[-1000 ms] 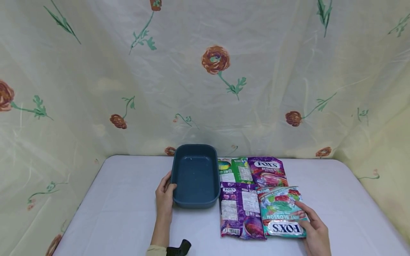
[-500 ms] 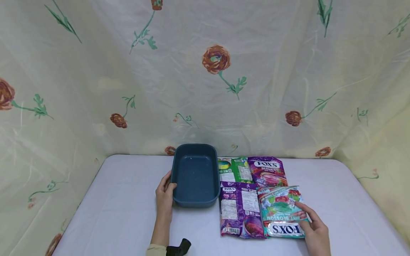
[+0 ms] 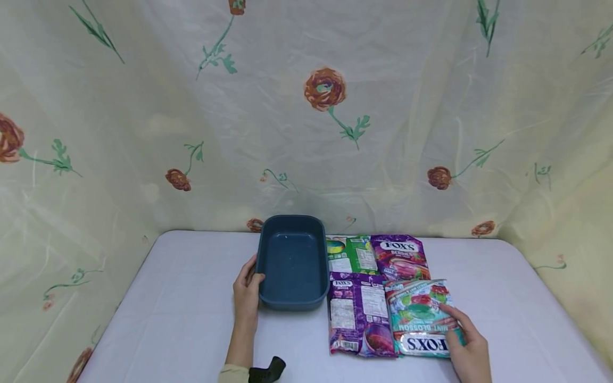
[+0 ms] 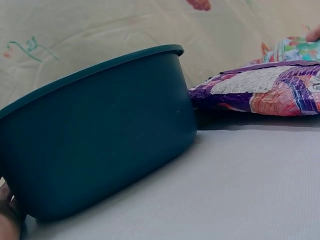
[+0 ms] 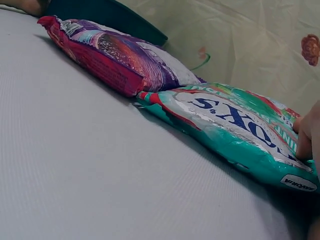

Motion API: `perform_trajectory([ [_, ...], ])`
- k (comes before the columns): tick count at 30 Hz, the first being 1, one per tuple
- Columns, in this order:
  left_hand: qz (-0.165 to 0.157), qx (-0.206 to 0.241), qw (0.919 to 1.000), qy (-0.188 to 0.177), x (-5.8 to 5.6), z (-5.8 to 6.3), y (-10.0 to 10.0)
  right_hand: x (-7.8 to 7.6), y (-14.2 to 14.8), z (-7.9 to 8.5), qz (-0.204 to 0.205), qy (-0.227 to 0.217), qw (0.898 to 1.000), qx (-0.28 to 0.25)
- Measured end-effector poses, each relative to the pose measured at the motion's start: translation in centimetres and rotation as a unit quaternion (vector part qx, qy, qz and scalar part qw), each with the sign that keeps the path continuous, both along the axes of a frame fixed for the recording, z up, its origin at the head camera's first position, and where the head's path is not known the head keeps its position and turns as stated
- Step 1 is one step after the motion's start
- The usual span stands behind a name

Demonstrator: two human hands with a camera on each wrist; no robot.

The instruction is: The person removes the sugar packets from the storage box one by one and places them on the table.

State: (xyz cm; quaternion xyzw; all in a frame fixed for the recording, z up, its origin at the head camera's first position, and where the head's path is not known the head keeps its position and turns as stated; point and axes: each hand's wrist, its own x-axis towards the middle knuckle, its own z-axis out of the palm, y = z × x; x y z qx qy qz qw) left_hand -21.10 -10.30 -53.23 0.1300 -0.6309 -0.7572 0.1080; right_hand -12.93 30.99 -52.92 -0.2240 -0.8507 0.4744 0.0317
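Observation:
In the head view, my left hand (image 3: 246, 284) grips the left side of a dark blue plastic tub (image 3: 293, 266), thumb at the rim and fingers along the outer wall. Nothing lies inside the tub. My right hand (image 3: 468, 346) rests on the right part of a teal Fox's mint candy bag (image 3: 421, 314). Thumb and index finger lie apart on top of the bag; the other fingers are hidden. Left of this bag lies a purple Fox's candy bag (image 3: 361, 314), back side up, close to the tub. The right wrist view shows the thumb (image 5: 303, 142) touching the teal bag.
Behind the front pair lie a green candy bag (image 3: 361, 255), partly hidden by the tub, and a purple Fox's Berries bag (image 3: 401, 258). All stand on a white-covered table (image 3: 191, 298). A flowered curtain (image 3: 383, 106) hangs along the back and sides.
My right hand has shifted slightly left over the teal bag, and more of the bag's right edge shows between thumb and index finger. The left hand and tub keep their place.

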Motion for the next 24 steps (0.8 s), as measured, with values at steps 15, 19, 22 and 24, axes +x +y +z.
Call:
perform_trajectory([
  [15,-0.003,-0.001,1.0000,-0.004,-0.02,0.06,0.01,0.02,-0.63,-0.35,0.043,0.030,0.993,0.108],
  [19,-0.006,-0.001,1.0000,-0.004,-0.08,0.12,0.04,-0.09,-0.44,-0.55,0.052,0.065,0.990,0.115],
  [22,-0.005,0.002,1.0000,-0.002,-0.08,0.23,0.08,-0.22,-0.27,-0.77,0.038,0.090,0.986,0.135],
  [24,-0.004,0.004,1.0000,-0.001,-0.10,0.29,0.10,-0.42,-0.09,-0.94,0.021,0.110,0.984,0.140],
])
